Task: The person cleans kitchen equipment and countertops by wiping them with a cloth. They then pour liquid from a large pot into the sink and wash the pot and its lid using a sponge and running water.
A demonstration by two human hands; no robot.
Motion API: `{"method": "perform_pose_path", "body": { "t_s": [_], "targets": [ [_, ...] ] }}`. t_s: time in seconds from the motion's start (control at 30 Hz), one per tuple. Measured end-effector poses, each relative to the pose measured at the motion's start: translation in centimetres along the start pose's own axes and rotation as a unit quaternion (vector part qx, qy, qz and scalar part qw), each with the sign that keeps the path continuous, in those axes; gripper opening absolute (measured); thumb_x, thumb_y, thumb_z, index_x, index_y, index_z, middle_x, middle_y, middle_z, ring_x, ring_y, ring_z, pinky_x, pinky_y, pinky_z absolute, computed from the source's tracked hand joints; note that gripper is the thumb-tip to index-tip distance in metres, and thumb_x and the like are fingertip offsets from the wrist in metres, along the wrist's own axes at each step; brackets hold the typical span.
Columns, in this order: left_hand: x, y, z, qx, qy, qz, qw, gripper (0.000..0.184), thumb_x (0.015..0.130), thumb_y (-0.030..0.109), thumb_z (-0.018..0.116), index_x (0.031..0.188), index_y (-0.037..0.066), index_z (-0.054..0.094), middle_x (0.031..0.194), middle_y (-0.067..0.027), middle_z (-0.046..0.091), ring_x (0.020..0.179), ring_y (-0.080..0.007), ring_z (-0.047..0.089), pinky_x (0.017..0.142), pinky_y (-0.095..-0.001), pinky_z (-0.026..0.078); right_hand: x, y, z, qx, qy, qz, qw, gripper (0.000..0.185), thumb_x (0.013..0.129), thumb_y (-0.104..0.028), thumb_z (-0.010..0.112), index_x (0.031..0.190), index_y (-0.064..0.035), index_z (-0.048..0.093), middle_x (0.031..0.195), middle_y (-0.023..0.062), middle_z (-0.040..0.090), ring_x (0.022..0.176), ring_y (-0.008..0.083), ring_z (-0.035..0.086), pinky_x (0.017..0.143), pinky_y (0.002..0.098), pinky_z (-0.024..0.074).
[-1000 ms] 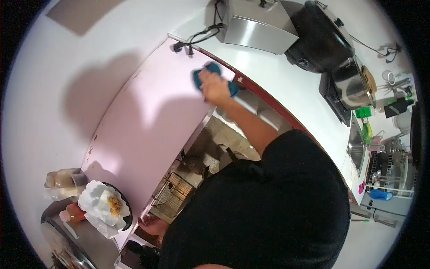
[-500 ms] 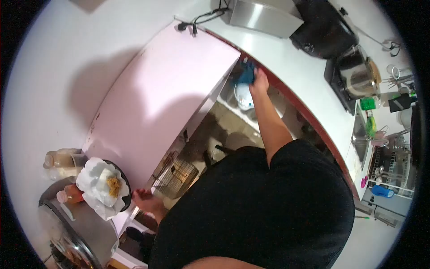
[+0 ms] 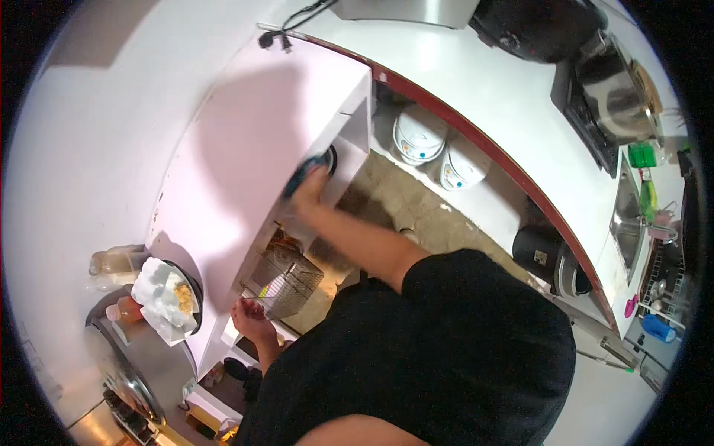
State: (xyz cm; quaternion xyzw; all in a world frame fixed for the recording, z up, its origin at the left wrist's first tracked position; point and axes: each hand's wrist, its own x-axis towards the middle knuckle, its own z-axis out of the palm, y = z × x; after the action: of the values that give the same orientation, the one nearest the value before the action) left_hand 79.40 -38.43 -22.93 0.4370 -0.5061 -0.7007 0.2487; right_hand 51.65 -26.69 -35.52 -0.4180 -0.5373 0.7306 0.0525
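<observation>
My right hand (image 3: 312,189) grips a dark teal cloth (image 3: 299,177) at the front edge of the pink counter (image 3: 249,141); motion blurs both slightly. Below and to the left, my left hand (image 3: 253,320) hovers by the counter's lower front edge, its fingers loosely curled but apart, with nothing visible in them. A wire basket (image 3: 286,286) is just beyond it, under the edge. White paper with a small golden-brown piece of food (image 3: 183,297) lies in a black bowl (image 3: 195,286) at the counter's left end.
Bottles (image 3: 125,310) and a steel-lidded appliance (image 3: 145,386) stand at lower left. Across the gap runs a white counter (image 3: 446,67) with a red-brown edge, a black cooker (image 3: 539,30) and a steel pot (image 3: 617,89). White rice cookers (image 3: 419,135) sit beneath.
My right hand has swept with the cloth from the counter's far end, past the corner, to its front edge. The view has shifted, showing more beneath the white counter. My left hand stays near the edge.
</observation>
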Motion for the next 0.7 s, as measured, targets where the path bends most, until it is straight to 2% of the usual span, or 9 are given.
{"method": "perform_pose_path", "body": {
  "t_s": [0.1, 0.13, 0.23, 0.33, 0.47, 0.53, 0.57, 0.6, 0.7],
  "targets": [
    [-3.7, 0.0, 5.0, 0.029, 0.029, -0.028, 0.999, 0.011, 0.084, 0.021, 0.051, 0.083, 0.01, 0.052, 0.065, -0.0003, 0.052, 0.055, -0.0093, 0.048, 0.048, -0.0207, 0.038, -9.5, 1.3, -0.8, -0.24, -0.161, 0.161, 0.944, 0.037, 0.087, -0.029, 0.042, 0.11, -0.0009, 0.038, 0.106, 0.0126, 0.046, 0.09, 0.0226, 0.048, 0.078, 0.0324, 0.0402],
    [-5.2, 0.0, 5.9, 0.026, 0.023, -0.026, 0.999, 0.011, 0.084, 0.021, 0.051, 0.083, 0.01, 0.052, 0.065, -0.0003, 0.052, 0.055, -0.0093, 0.048, 0.048, -0.0207, 0.038, -9.7, -0.5, -1.6, -0.231, -0.203, 0.169, 0.936, 0.044, 0.088, -0.03, 0.043, 0.118, 0.0013, 0.039, 0.114, 0.015, 0.048, 0.096, 0.0242, 0.05, 0.082, 0.0326, 0.0413],
    [-7.9, -0.5, 8.3, 0.046, -0.039, 0.018, 0.998, 0.009, 0.084, 0.019, 0.051, 0.082, 0.01, 0.052, 0.065, 0.0004, 0.052, 0.056, -0.0088, 0.049, 0.048, -0.0204, 0.039, -5.9, -12.5, -6.3, 0.021, -0.282, 0.118, 0.952, 0.025, 0.084, -0.016, 0.047, 0.101, 0.0021, 0.05, 0.096, 0.0156, 0.054, 0.089, 0.0242, 0.051, 0.077, 0.032, 0.0392],
    [-10.7, -3.1, 8.5, 0.063, -0.03, 0.027, 0.997, 0.008, 0.084, 0.017, 0.052, 0.08, 0.009, 0.052, 0.064, 0.0007, 0.051, 0.056, -0.0081, 0.048, 0.047, -0.0197, 0.037, 1.0, -20.9, -9.1, -0.077, -0.339, -0.333, 0.877, 0.018, 0.081, -0.018, 0.055, 0.081, -0.0003, 0.053, 0.074, 0.0088, 0.056, 0.068, 0.016, 0.052, 0.062, 0.0301, 0.0414],
    [-12.5, -5.8, 9.9, -0.017, -0.087, -0.047, 0.995, 0.009, 0.083, 0.017, 0.053, 0.08, 0.008, 0.051, 0.061, 0.001, 0.048, 0.053, -0.0074, 0.044, 0.044, -0.0189, 0.033, 7.4, -32.5, -9.1, -0.154, -0.219, -0.7, 0.662, 0.015, 0.072, -0.015, 0.059, 0.08, -0.0055, 0.052, 0.08, 0.0089, 0.054, 0.074, 0.028, 0.053, 0.062, 0.0337, 0.0435],
    [-14.3, -4.3, 13.8, 0.018, -0.084, -0.032, 0.996, 0.009, 0.083, 0.016, 0.053, 0.081, 0.007, 0.052, 0.06, 0.0012, 0.046, 0.052, -0.0067, 0.042, 0.043, -0.0192, 0.031, 12.7, -32.7, -7.0, -0.368, -0.162, -0.645, 0.649, 0.026, 0.078, -0.026, 0.055, 0.095, -0.0071, 0.054, 0.102, 0.0093, 0.053, 0.098, 0.0275, 0.049, 0.078, 0.0411, 0.0415],
    [-14.2, -4.1, 15.6, 0.013, -0.097, -0.018, 0.995, 0.009, 0.083, 0.016, 0.053, 0.08, 0.007, 0.051, 0.059, 0.0011, 0.046, 0.051, -0.0066, 0.042, 0.043, -0.0191, 0.03, 15.8, -31.4, -6.2, -0.564, -0.126, -0.603, 0.549, 0.043, 0.083, -0.038, 0.045, 0.115, -0.009, 0.047, 0.126, 0.0091, 0.039, 0.121, 0.0252, 0.031, 0.091, 0.0558, 0.0273],
    [-14.0, -4.2, 17.1, 0.012, -0.11, -0.005, 0.994, 0.009, 0.083, 0.015, 0.053, 0.079, 0.007, 0.051, 0.059, 0.001, 0.045, 0.051, -0.0065, 0.041, 0.043, -0.0191, 0.03, 17.5, -31.5, -6.3, -0.595, -0.186, -0.553, 0.552, 0.053, 0.086, -0.043, 0.036, 0.128, -0.0103, 0.036, 0.136, 0.0076, 0.027, 0.13, 0.0217, 0.015, 0.094, 0.0629, 0.0125],
    [-11.5, -5.6, 21.2, 0.013, -0.214, 0.003, 0.977, 0.01, 0.083, 0.015, 0.053, 0.078, 0.007, 0.051, 0.061, -0.0002, 0.048, 0.05, -0.007, 0.042, 0.045, -0.02, 0.032, 20.1, -31.2, -3.7, -0.587, -0.174, -0.552, 0.566, 0.053, 0.087, -0.043, 0.033, 0.129, -0.0106, 0.034, 0.136, 0.0062, 0.028, 0.129, 0.0217, 0.019, 0.096, 0.0615, 0.0107]
  ]
}}
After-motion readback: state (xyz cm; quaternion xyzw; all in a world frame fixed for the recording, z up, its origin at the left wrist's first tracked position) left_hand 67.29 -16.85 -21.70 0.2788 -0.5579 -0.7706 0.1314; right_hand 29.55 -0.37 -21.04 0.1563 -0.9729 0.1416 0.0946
